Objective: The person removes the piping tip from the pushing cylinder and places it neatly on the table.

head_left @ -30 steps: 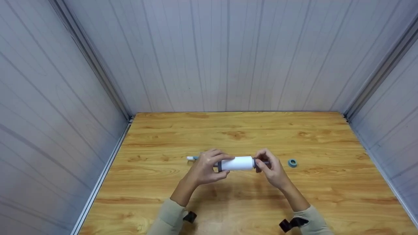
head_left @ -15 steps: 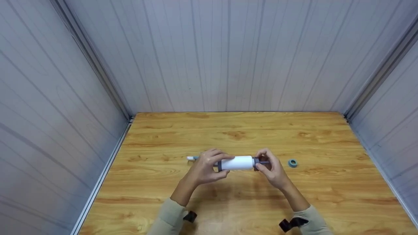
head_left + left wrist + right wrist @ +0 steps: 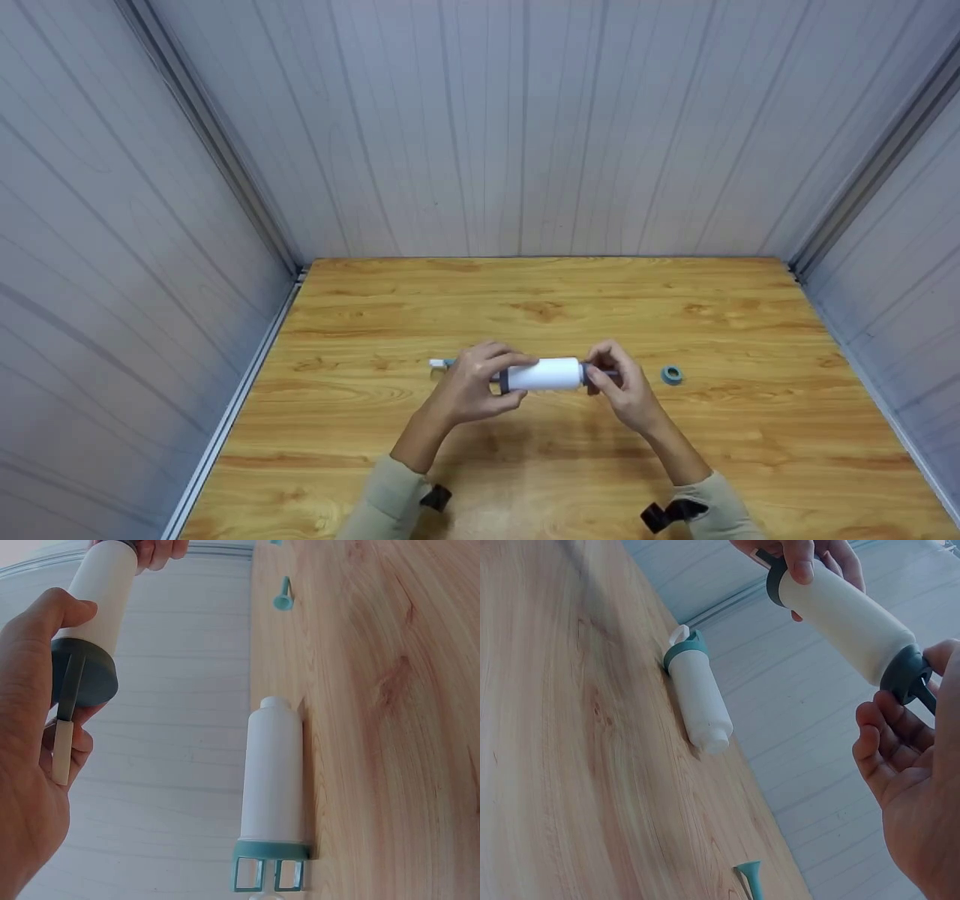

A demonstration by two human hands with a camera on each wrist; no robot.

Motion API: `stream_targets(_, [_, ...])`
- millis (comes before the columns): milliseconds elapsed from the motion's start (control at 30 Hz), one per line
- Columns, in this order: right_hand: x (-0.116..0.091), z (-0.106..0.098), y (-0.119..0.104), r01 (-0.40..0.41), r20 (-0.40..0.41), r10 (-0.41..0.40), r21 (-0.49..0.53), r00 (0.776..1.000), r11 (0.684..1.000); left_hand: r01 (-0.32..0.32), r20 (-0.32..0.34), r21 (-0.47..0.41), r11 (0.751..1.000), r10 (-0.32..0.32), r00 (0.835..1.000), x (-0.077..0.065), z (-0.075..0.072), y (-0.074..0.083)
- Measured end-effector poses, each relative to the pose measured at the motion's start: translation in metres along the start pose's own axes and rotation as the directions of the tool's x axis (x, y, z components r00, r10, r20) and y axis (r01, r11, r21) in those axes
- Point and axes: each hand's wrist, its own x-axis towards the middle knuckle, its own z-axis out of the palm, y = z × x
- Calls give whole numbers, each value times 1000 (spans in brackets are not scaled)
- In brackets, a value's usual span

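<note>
My left hand (image 3: 480, 382) grips a white syringe-like tube (image 3: 547, 374) near its dark grey end collar (image 3: 86, 675), from which a dark bar with a light tip sticks out. The tube is held sideways above the table. At its other end my right hand (image 3: 621, 386) pinches a dark grey nozzle (image 3: 906, 675) between thumb and fingers, right against the tube. The nozzle's narrow spout points toward the right palm.
A second white tube (image 3: 274, 772) with a teal collar (image 3: 271, 850) lies on the wooden table (image 3: 555, 300), mostly behind the left hand in the head view. A teal flared nozzle (image 3: 672, 375) stands to the right. Panelled walls (image 3: 487, 127) enclose the table.
The right thumb and fingers loosen from the nozzle half a second ago, showing more of it, and now close round it again. The left hand and tube stay nearly still.
</note>
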Motion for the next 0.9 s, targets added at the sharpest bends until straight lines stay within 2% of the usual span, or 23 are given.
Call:
stream_targets(500, [-3, -1, 5, 95, 16, -96, 62, 995, 994, -8, 7, -3, 1000, 8, 1000, 0, -1, 0])
stream_targets(900, [-2, -1, 1, 9, 20, -9, -30, 1000, 1000, -7, 5, -11, 1000, 7, 1000, 0, -2, 0])
